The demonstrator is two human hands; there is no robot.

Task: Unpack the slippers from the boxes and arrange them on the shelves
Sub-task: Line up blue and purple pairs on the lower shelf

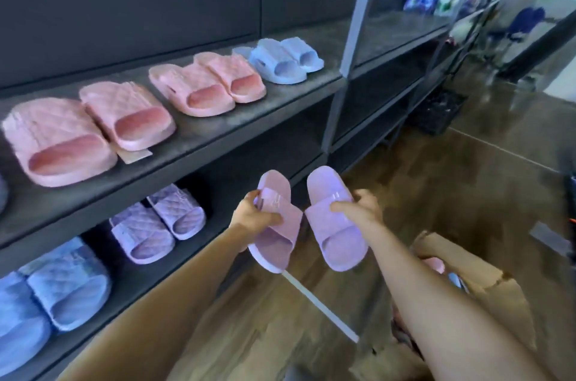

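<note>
My left hand [254, 214] grips a pinkish-lilac slipper [276, 243] by its strap, in front of the lower shelf [131, 284]. My right hand [361, 204] grips its lilac mate [333, 225] by the strap, just to the right. Both slippers hang in the air with toes pointing away from me. On the upper shelf [199, 137] stand two pink pairs [84, 131] [208, 81] and one light blue pair [286, 59]. A lilac pair [156, 221] and a blue pair [46, 296] stand on the lower shelf.
An open cardboard box [467, 274] sits on the wooden floor at the lower right, with a pink slipper [434, 264] showing inside. A second dark shelf unit [399, 31] continues to the right. A black crate [439, 112] stands on the floor beyond. A person stands far back.
</note>
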